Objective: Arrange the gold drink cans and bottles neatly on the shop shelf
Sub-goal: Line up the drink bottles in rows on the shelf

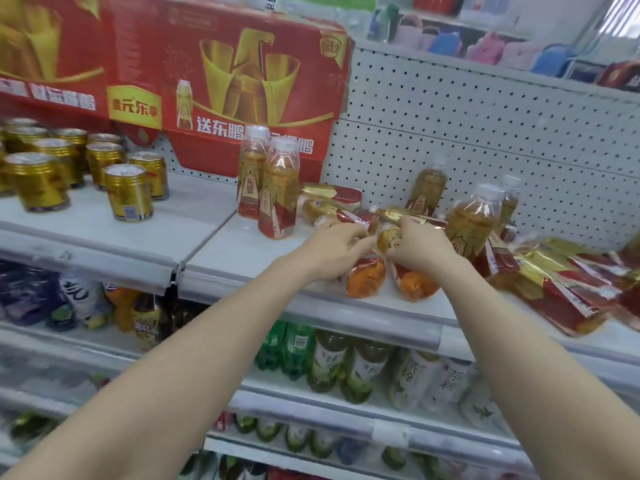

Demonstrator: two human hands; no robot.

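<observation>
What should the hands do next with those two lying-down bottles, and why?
Probably stand them up beside the two upright bottles. The left hand grips the left lying bottle, the right hand grips the right lying bottle, both flat on the shelf.

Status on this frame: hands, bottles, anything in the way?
Left grip holds left lying bottle; right grip holds right lying bottle. Two upright bottles stand beside. Toppled bottles crowd the right.

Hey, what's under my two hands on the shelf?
Two bottles lying on their sides: the left hand grips the left bottle, the right hand the right bottle. Their orange bases show; the hands cover their upper halves.
</observation>
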